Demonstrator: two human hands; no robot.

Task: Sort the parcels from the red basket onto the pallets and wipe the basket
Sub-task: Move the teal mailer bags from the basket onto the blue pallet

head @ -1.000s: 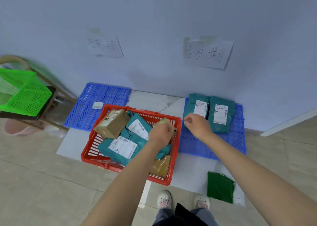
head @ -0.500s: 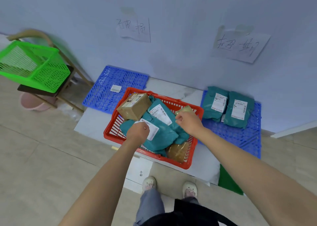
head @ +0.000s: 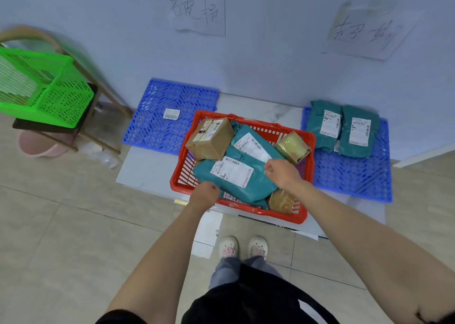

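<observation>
Both hands grip the top teal plastic mailer (head: 236,178) in the red plastic basket (head: 248,209): left hand (head: 206,193) at its 7 o'clock corner, right hand (head: 282,173) at 3 o'clock. Best to lift it level, clearing the brown cardboard box (head: 209,138) at 11 o'clock.

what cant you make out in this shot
- Head view: print on the top teal parcel label is too small to read.
- Fingers of the left hand and right hand curl out of sight beyond the knuckles.
- Red basket floor is covered by parcels.
</observation>
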